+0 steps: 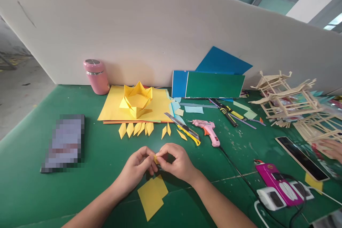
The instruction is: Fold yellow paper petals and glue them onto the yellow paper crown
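Between the fingertips of my left hand (140, 164) and my right hand (175, 160) is a small piece of yellow paper (155, 159), pinched from both sides and mostly covered by the fingers. Just below the hands, overlapping yellow paper squares (151, 199) lie flat on the green table. Beyond the hands runs a row of small folded yellow paper diamonds (137, 128), with a few more lying apart to the right. Behind them, a folded yellow paper crown-like ring (136, 108) rests on a stack of coloured paper (162, 105).
A yellow utility knife (184, 130) and a pink glue gun (208, 130) lie beyond my right hand. The gun's cord runs to a power strip (283, 187). Stick models (288, 96) and another person's hand (331, 149) are at right. A pink flask (97, 78) stands back left.
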The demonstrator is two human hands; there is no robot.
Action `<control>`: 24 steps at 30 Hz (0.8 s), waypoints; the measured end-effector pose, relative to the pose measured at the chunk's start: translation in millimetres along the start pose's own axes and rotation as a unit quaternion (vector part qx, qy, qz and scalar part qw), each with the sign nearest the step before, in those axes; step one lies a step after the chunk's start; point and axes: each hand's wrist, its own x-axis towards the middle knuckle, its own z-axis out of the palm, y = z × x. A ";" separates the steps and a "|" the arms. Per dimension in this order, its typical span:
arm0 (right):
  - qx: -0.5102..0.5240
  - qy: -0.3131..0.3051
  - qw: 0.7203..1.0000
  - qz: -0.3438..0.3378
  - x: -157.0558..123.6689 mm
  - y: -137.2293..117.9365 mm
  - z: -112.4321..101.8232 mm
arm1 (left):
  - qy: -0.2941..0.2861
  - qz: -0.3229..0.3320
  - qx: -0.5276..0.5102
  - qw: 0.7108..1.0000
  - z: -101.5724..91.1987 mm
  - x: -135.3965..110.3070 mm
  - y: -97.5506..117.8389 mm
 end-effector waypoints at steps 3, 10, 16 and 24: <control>0.009 -0.003 0.999 0.037 1.2 -0.6 -0.4 | 0.010 0.004 -0.001 1.000 1.2 -0.8 3.1; -0.003 -0.022 0.998 0.052 -0.3 3.3 -4.2 | 0.005 -0.006 0.022 1.000 3.2 0.6 -1.7; -0.002 -0.069 0.997 0.022 -1.0 -1.3 -3.8 | 0.005 -0.010 0.054 0.998 4.8 1.7 -6.9; 0.013 -0.061 0.996 0.065 -1.3 2.7 -3.9 | 0.005 0.003 0.053 0.999 6.0 1.5 -3.7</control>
